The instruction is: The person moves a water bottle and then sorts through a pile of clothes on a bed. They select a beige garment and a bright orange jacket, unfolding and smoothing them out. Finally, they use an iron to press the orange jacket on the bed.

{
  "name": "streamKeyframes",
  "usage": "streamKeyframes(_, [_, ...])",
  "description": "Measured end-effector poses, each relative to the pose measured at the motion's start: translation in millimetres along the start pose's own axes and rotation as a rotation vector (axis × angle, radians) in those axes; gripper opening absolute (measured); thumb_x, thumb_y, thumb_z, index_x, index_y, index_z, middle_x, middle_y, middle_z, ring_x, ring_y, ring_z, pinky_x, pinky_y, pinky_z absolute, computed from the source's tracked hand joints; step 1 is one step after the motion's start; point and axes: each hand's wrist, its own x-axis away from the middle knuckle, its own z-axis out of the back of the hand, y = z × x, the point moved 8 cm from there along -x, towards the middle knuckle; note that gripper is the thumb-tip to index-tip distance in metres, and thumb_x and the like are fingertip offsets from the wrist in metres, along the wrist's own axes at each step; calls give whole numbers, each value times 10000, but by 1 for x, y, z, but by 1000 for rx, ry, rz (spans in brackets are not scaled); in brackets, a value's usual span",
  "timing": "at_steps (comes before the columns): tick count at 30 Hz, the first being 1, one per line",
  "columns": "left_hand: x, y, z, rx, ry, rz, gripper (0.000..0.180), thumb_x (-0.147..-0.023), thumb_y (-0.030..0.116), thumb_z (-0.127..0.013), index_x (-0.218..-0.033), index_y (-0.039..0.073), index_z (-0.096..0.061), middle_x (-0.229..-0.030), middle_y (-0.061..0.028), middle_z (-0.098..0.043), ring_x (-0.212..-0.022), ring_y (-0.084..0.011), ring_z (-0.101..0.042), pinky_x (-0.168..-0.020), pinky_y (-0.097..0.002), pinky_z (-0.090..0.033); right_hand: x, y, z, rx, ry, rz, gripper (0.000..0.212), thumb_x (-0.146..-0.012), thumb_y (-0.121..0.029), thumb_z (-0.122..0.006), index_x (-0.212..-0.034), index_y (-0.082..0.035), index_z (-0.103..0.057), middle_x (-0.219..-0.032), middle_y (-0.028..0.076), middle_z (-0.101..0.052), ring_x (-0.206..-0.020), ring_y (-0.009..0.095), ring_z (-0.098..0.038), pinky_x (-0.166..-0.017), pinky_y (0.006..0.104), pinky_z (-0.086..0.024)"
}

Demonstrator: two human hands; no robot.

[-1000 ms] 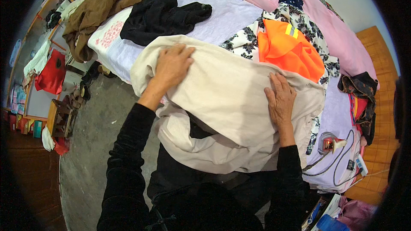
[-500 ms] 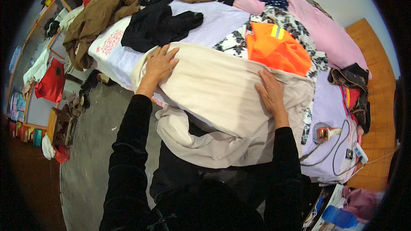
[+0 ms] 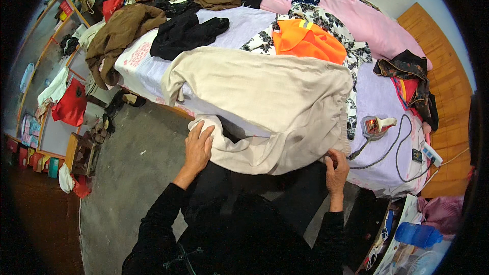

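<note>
The left hand (image 3: pixel 197 154) and right hand (image 3: pixel 335 174) have dropped to the beige trousers' (image 3: pixel 254 76) near side, shifting work there, left grip unclear to me, right narrowly pinching cloth.

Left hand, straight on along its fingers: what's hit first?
Likely the beige garment: the left hand already seems to touch its near edge, though exact depth is unclear.

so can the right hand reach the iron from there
Likely yes: mostly cord and lilac sheet lie between the right hand and the iron, though that hand is at the edge of the beige garment.
</note>
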Motion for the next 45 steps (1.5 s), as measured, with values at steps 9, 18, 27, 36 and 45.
streamKeyframes(9, [-14, -1, -4, -40, -32, 2, 325, -904, 185, -589, -1225, 152, -627, -1330, -185, -529, -1175, -393, -527, -931, -487, -450, 30, 34, -17, 197, 78, 50, 206, -836, -84, -663, -1040, -64, -652, -994, 109, -644, -933, 312, -612, -821, 394, -441])
streamKeyframes(18, [-67, -30, 21, 221, 116, 149, 429, -862, 98, -624, -1288, 138, -594, -1038, -160, -639, -922, -356, -616, -807, -443, -493, 33, 22, -12, 314, 123, 125, 176, -826, -37, -663, -1001, -32, -649, -933, 115, -637, -860, 291, -626, -806, 367, -474])
streamKeyframes(27, [-107, 35, -18, -121, -107, -110, 420, -823, 85, -661, -1220, 220, -647, -890, -114, -592, -814, -322, -620, -705, -424, -505, 4, -74, -88, 265, 5, 435, 293, -745, -112, -737, -1021, -80, -646, -988, 101, -629, -948, 316, -599, -812, 416, -442])
streamKeyframes(36, [-107, -92, 39, 216, 332, 497, 538, -784, 138, -737, -1299, 97, -586, -837, -123, -658, -772, -324, -636, -731, -423, -505, -47, -105, -162, 469, -173, 493, 585, -692, -155, -800, -1237, -134, -588, -1309, 95, -542, -1238, 274, -494, -959, 439, -347])
streamKeyframes(45, [-141, -193, 60, -71, 348, 601, 324, -923, 272, -531, -1169, 139, -695, -1018, -222, -692, -964, -420, -648, -848, -491, -494, -60, -89, -179, 431, -145, 453, 282, -773, -137, -747, -1037, -144, -647, -1211, 64, -606, -1198, 234, -539, -917, 408, -354])
